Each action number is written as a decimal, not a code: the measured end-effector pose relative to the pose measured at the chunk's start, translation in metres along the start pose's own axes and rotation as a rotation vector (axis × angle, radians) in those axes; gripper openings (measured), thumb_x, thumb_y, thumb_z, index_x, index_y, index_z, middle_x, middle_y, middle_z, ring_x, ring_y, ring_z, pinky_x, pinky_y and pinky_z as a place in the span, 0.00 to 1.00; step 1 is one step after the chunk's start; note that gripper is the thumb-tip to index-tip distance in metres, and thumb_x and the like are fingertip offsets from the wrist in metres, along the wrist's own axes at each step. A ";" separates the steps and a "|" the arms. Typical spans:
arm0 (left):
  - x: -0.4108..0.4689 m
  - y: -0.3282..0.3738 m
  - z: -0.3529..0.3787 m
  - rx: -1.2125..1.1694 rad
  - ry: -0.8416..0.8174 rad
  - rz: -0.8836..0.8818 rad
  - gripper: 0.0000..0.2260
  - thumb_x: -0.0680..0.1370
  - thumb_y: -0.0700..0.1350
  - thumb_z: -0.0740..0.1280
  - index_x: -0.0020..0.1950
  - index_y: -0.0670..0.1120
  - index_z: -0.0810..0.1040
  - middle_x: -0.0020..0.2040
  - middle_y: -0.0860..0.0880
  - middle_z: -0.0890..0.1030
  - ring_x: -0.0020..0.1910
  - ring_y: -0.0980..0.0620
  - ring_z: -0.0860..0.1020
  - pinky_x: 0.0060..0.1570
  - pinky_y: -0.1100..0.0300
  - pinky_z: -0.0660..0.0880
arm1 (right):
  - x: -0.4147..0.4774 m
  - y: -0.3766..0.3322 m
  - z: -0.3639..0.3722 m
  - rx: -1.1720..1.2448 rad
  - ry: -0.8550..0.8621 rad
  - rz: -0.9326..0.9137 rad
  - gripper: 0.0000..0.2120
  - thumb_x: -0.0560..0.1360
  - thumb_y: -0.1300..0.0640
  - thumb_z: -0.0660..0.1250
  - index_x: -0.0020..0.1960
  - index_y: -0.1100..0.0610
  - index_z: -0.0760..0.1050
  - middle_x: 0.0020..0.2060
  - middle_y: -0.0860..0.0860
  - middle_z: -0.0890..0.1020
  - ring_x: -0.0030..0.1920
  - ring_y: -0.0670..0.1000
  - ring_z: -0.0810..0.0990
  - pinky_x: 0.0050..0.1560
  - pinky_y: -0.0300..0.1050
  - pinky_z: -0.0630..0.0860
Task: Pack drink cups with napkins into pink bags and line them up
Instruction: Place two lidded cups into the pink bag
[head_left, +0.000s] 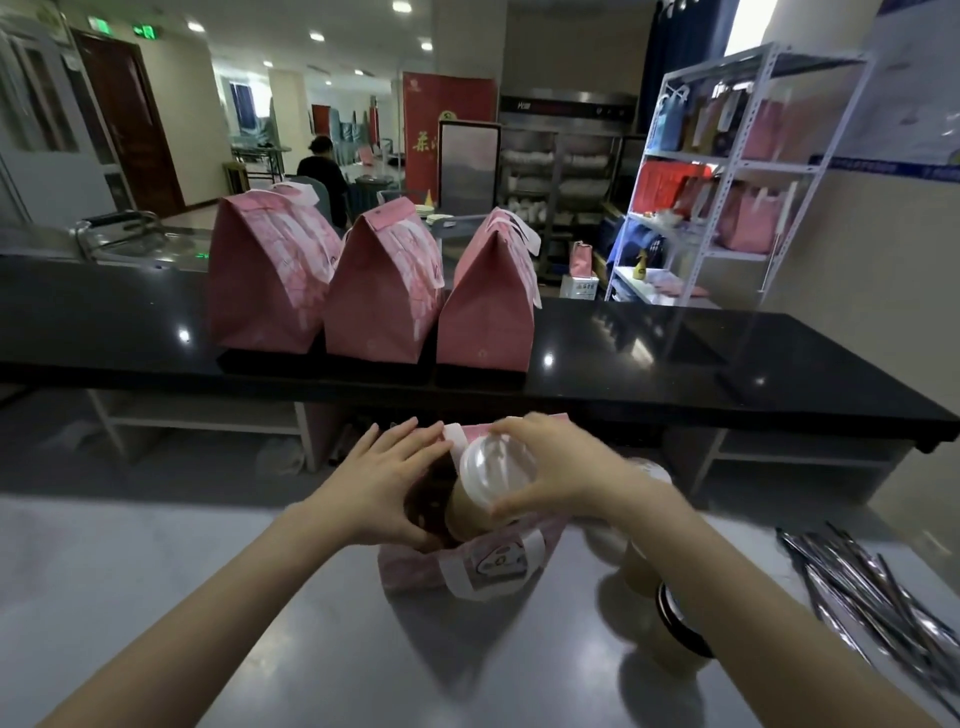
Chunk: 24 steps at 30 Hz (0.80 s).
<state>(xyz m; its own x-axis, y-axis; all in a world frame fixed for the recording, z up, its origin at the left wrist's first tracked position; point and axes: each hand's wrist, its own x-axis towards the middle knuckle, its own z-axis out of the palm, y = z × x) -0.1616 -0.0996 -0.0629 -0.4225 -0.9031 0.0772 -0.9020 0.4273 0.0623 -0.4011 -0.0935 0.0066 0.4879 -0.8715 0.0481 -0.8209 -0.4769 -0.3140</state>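
An open pink bag (467, 564) stands on the grey table in front of me. My right hand (550, 467) grips a drink cup (485, 493) with a clear lid and milky tea, tilted into the bag's mouth. My left hand (387, 480) holds the bag's left rim, fingers spread, thumb on the edge. Three closed pink bags (270, 280) (382, 291) (491, 301) stand in a row on the black counter behind.
More drink cups (670, 623) stand to the right under my right forearm. A pile of wrapped straws (872, 587) lies at the far right. The black counter (675, 353) runs across. A white shelf rack (727, 171) stands back right; a person sits far off.
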 end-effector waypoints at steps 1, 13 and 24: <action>0.001 -0.002 0.001 0.019 -0.014 0.001 0.52 0.63 0.73 0.66 0.78 0.58 0.43 0.79 0.58 0.41 0.77 0.54 0.36 0.73 0.48 0.35 | -0.001 0.002 0.009 -0.004 -0.001 0.009 0.43 0.61 0.38 0.76 0.71 0.44 0.64 0.61 0.44 0.73 0.59 0.48 0.72 0.55 0.45 0.74; 0.017 0.008 -0.005 0.201 0.082 0.226 0.42 0.67 0.70 0.60 0.78 0.55 0.54 0.76 0.52 0.58 0.75 0.49 0.53 0.75 0.48 0.41 | -0.015 0.022 0.041 0.065 0.031 0.038 0.42 0.61 0.36 0.74 0.70 0.41 0.62 0.62 0.40 0.69 0.60 0.46 0.71 0.58 0.45 0.73; 0.020 -0.008 -0.002 0.265 -0.116 -0.011 0.51 0.63 0.78 0.60 0.78 0.60 0.41 0.78 0.50 0.35 0.74 0.46 0.29 0.72 0.40 0.32 | -0.016 0.023 0.036 -0.101 -0.043 -0.001 0.39 0.62 0.38 0.73 0.69 0.40 0.59 0.61 0.42 0.67 0.58 0.47 0.70 0.52 0.46 0.75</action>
<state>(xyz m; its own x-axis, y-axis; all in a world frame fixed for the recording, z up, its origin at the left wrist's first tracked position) -0.1623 -0.1209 -0.0602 -0.4063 -0.9130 -0.0371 -0.8918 0.4051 -0.2014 -0.4170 -0.0859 -0.0352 0.4997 -0.8662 0.0066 -0.8448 -0.4890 -0.2170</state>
